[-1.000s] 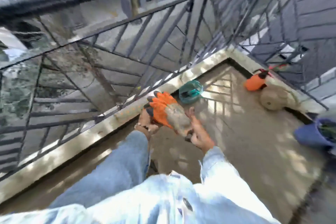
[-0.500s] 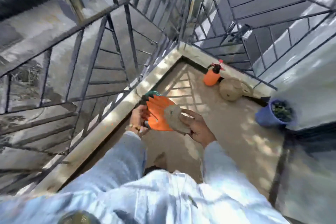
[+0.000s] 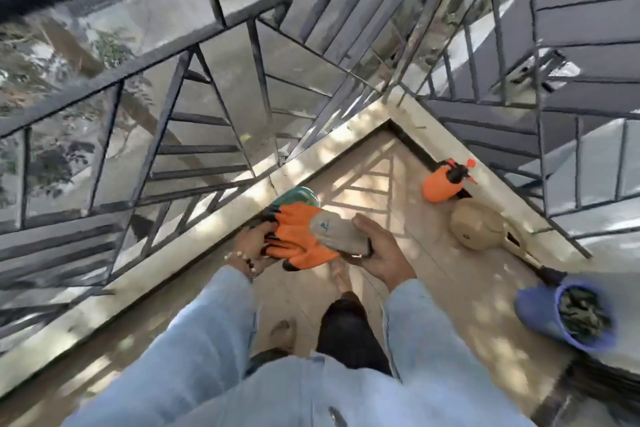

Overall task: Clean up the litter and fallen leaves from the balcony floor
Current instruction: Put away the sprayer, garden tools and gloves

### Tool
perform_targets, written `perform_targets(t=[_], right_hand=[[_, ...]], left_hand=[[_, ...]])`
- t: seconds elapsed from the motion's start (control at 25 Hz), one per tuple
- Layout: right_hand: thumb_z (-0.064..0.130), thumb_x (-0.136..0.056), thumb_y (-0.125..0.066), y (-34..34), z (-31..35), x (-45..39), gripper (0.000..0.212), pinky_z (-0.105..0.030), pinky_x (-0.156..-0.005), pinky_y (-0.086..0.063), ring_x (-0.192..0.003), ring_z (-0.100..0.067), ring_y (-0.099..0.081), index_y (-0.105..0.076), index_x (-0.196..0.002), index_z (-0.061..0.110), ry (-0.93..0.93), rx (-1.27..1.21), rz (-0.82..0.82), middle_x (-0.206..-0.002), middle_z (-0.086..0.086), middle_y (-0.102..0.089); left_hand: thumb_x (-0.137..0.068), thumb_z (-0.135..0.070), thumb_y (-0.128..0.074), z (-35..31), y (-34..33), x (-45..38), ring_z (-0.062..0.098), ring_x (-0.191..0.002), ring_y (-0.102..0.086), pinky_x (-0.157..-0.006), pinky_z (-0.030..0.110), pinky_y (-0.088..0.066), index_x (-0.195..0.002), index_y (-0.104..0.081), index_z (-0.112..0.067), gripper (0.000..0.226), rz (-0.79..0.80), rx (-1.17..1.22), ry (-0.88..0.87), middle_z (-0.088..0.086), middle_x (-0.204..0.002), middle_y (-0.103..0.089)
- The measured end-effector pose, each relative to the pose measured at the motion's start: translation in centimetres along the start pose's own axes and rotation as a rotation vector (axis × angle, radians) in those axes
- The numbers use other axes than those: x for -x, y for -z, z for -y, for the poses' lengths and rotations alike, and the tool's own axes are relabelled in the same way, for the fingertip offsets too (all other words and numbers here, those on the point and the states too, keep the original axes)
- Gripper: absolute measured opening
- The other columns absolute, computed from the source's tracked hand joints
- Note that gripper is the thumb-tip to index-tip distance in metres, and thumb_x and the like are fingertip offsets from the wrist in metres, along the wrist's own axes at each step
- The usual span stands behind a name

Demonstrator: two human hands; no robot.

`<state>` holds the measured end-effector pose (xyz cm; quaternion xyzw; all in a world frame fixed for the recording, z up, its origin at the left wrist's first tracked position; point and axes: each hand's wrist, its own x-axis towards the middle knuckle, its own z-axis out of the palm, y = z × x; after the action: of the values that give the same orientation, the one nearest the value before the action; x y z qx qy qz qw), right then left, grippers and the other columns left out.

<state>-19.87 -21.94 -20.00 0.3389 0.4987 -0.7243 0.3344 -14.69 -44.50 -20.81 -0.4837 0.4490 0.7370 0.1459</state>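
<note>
I hold a pair of orange and grey work gloves [image 3: 304,236] in front of me above the balcony floor [image 3: 433,288]. My left hand [image 3: 252,241] grips the orange finger end. My right hand [image 3: 377,250] holds the grey cuff end, thumb on top. A teal object [image 3: 298,196] shows just behind the gloves by the ledge, mostly hidden. My bare feet stand on the floor below. No loose litter or leaves are plain on the floor in this blurred view.
A black metal railing [image 3: 214,90] on a pale stone ledge [image 3: 194,246] bounds the corner. An orange spray bottle [image 3: 441,185] and a tan watering can [image 3: 478,224] stand near the right ledge. A blue pot [image 3: 540,308] holding dark plant matter sits at right.
The view has swung right and down, so the corner now sits further right. The gloves stay between both hands; my right hand has shifted onto the grey cuff.
</note>
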Motion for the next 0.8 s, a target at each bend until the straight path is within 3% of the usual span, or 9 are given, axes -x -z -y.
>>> perform_targets(t=[0.12, 0.24, 0.32, 0.48, 0.56, 0.68, 0.76, 0.8], right_hand=[[-0.002, -0.084, -0.061, 0.2, 2.7, -6.8, 0.023, -0.040, -0.070, -0.049, -0.081, -0.025, -0.062, -0.059, -0.093, 0.018, -0.049, 0.069, 0.000, -0.095, -0.009, -0.065], [-0.013, -0.084, -0.055, -0.7, 4.4, -13.9, 0.035, -0.032, -0.059, -0.052, -0.077, -0.021, -0.062, -0.059, -0.103, 0.016, -0.035, 0.196, -0.039, -0.093, -0.006, -0.064], [-0.015, -0.084, -0.052, -1.4, 4.8, -19.4, 0.046, -0.029, -0.054, -0.051, -0.078, -0.018, -0.060, -0.052, -0.119, 0.016, -0.033, 0.279, -0.023, -0.099, -0.004, -0.059], [-0.005, -0.088, -0.043, -2.3, 2.4, -31.7, 0.051, -0.032, -0.065, -0.049, -0.078, -0.016, -0.061, -0.048, -0.127, 0.028, -0.118, 0.459, 0.043, -0.098, 0.005, -0.062], [-0.008, -0.087, -0.040, -2.2, -0.5, -38.4, 0.048, -0.033, -0.064, -0.049, -0.078, -0.023, -0.061, -0.050, -0.126, 0.018, -0.116, 0.525, 0.084, -0.095, -0.003, -0.062], [-0.008, -0.086, -0.046, -2.2, -5.1, -47.4, 0.029, -0.033, -0.053, -0.056, -0.071, -0.027, -0.066, -0.054, -0.110, 0.006, -0.061, 0.626, 0.113, -0.089, -0.013, -0.062], [-0.001, -0.075, -0.060, -1.8, -8.3, -52.8, 0.024, -0.051, -0.067, -0.059, -0.083, -0.035, -0.069, -0.059, -0.098, 0.004, 0.024, 0.719, 0.084, -0.095, -0.021, -0.067], [-0.001, -0.073, -0.061, -1.6, -9.5, -54.9, 0.025, -0.053, -0.076, -0.057, -0.088, -0.037, -0.068, -0.060, -0.098, 0.003, 0.058, 0.741, 0.104, -0.097, -0.022, -0.067]], left_hand=[[-0.095, -0.010, -0.051, 0.2, -2.3, -5.0, 0.014, -0.047, -0.062, -0.045, 0.025, -0.052, -0.085, -0.060, -0.016, 0.015, -0.105, 0.084, 0.073, 0.001, -0.056, -0.067], [-0.090, -0.015, -0.062, 1.2, -3.6, -10.9, 0.023, -0.069, -0.065, -0.047, 0.035, -0.055, -0.102, -0.063, -0.017, 0.013, -0.275, 0.142, 0.104, 0.013, -0.094, -0.069], [-0.090, -0.017, -0.063, 2.2, -4.0, -15.5, 0.026, -0.078, -0.064, -0.051, 0.039, -0.056, -0.099, -0.064, -0.019, 0.010, -0.323, 0.173, 0.105, 0.015, -0.103, -0.066], [-0.094, -0.012, -0.058, 4.1, -3.9, -25.2, 0.024, -0.072, -0.061, -0.048, 0.035, -0.056, -0.112, -0.059, -0.017, 0.019, -0.373, 0.190, 0.086, 0.013, -0.099, -0.061], [-0.095, -0.012, -0.057, 5.6, -2.8, -30.8, 0.021, -0.074, -0.061, -0.053, 0.035, -0.057, -0.119, -0.056, -0.016, 0.025, -0.395, 0.195, 0.083, 0.010, -0.101, -0.062], [-0.092, -0.013, -0.062, 8.6, -0.2, -38.4, 0.022, -0.077, -0.064, -0.058, 0.040, -0.059, -0.112, -0.057, -0.015, 0.021, -0.420, 0.169, 0.083, 0.009, -0.100, -0.065], [-0.087, -0.016, -0.068, 10.4, 1.6, -42.5, 0.028, -0.083, -0.064, -0.073, 0.050, -0.057, -0.103, -0.056, -0.015, 0.020, -0.430, 0.120, 0.054, 0.012, -0.104, -0.064], [-0.081, -0.021, -0.074, 11.1, 2.2, -44.2, 0.029, -0.089, -0.064, -0.081, 0.054, -0.055, -0.098, -0.057, -0.015, 0.025, -0.429, 0.081, 0.042, 0.014, -0.104, -0.063]])
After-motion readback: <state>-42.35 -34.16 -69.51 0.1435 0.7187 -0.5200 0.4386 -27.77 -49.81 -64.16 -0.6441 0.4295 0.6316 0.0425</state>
